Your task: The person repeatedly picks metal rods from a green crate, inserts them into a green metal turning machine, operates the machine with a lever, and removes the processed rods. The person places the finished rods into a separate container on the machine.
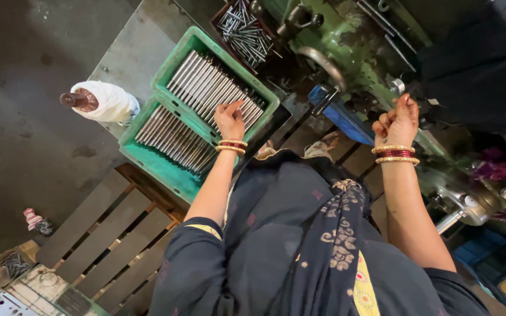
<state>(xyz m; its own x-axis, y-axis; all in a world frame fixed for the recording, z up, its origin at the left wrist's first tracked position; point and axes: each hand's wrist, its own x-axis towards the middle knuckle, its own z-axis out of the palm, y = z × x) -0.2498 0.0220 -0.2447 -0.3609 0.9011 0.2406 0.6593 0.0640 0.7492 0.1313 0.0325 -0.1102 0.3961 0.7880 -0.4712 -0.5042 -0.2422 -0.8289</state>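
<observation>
My left hand [229, 120] reaches into the upper green crate [190, 48] and pinches one of the several long metal rods [206, 82] lying side by side there. My right hand [397, 122] is raised against the green machine [358, 64], its fingers curled into a fist beside a small silvery knob [397, 86]. Whether anything sits inside the fist is hidden. Both wrists wear gold and red bangles.
A second green crate [159, 164] of rods lies below the first. A dark tray of smaller pins [244, 32] stands by the machine. A white-wrapped bottle [98, 100] stands on a grey plate. A wooden pallet [106, 234] is underfoot. A blue part [341, 114] sits under the machine.
</observation>
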